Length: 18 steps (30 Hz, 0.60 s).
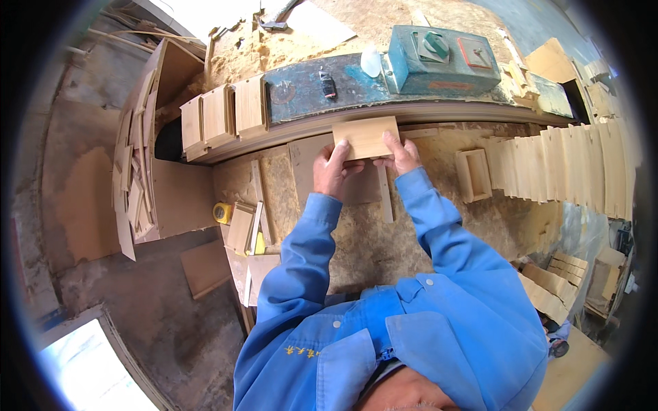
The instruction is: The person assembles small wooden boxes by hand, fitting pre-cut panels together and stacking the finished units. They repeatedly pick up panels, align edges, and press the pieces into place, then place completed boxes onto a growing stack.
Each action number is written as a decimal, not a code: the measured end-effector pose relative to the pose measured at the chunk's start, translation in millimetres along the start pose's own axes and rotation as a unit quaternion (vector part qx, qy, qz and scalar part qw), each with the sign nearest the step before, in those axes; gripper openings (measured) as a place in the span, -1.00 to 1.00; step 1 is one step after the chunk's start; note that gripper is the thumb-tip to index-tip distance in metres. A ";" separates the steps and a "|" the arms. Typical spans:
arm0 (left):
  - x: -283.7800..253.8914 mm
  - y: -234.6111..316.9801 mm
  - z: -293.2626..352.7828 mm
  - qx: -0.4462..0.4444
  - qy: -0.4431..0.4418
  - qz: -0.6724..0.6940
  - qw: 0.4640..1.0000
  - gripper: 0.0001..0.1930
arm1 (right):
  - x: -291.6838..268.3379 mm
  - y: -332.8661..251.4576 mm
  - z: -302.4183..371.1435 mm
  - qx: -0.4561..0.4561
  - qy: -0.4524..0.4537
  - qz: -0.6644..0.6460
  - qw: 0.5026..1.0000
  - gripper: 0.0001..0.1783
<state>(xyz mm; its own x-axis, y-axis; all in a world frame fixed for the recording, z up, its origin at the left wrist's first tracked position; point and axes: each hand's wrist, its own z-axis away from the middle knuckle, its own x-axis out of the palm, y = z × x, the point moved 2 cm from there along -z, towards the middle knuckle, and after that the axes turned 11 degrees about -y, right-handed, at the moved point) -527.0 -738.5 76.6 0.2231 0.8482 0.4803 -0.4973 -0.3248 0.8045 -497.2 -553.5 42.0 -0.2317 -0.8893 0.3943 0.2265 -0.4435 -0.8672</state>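
Both hands grip a pale rectangular wooden piece (367, 138) in front of the long sanding belt (432, 113) of a blue machine. My left hand (334, 168) holds its left end, thumb on the upper face and fingers beneath. At the right end my right hand (400, 155) has the same kind of grip. The far edge of the piece meets or lies very close to the belt; contact cannot be made out. Whether it is a solid board or the side of a box is also unclear.
Several wooden pieces (218, 115) stand along the machine's left end. Right of my hands lie an open wooden box (473, 175) and a long row of wooden pieces (558, 164). A teal switch box (442, 65) sits on the machine. A yellow tape measure (222, 213) rests at left.
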 end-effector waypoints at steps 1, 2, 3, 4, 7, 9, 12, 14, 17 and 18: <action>3.0 -0.3 -6.1 -0.003 0.006 0.005 1.000 -0.40 | -0.8 -1.7 -4.6 0.019 0.014 0.003 1.000 -0.38; 5.1 -0.2 -12.3 -0.014 0.018 0.005 1.000 -0.40 | -2.3 -5.2 -9.3 0.027 0.016 0.004 0.999 -0.37; 7.1 -0.7 -15.6 -0.012 0.027 0.006 1.000 -0.41 | -3.1 -7.2 -12.4 0.045 0.034 0.008 0.998 -0.37; 8.6 -1.2 -19.2 -0.011 0.037 0.006 0.999 -0.42 | -1.5 -9.2 -14.5 0.025 0.029 0.012 0.999 -0.37; 3.0 0.0 -22.0 -0.002 0.054 0.013 0.998 -0.45 | 6.6 -12.4 -17.2 0.010 0.030 0.018 0.999 -0.39; -9.5 3.6 -18.8 0.002 0.058 0.017 0.998 -0.47 | 24.2 -4.2 -17.9 0.015 0.050 0.023 0.998 -0.39; -32.0 13.3 -10.6 0.018 0.068 0.003 0.998 -0.45 | 50.7 6.4 -17.6 0.026 0.040 0.017 0.999 -0.37; -39.1 17.0 -7.6 0.024 0.081 -0.001 0.996 -0.44 | 61.1 7.4 -18.2 0.020 0.003 0.002 1.000 -0.36; -33.0 14.7 -9.9 0.018 0.083 -0.009 0.996 -0.44 | 55.4 1.6 -16.5 0.079 0.066 0.005 0.995 -0.37; -27.2 11.6 -12.7 0.015 0.077 -0.007 0.997 -0.44 | 49.5 -5.4 -14.4 0.042 0.035 0.001 0.998 -0.40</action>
<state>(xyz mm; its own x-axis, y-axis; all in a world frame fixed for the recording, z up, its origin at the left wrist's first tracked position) -549.5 -760.0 68.5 0.0975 0.9062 0.4114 -0.4696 -0.3226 0.8219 -523.5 -593.5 61.9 -0.2964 -0.8818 0.3670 0.3051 -0.4515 -0.8385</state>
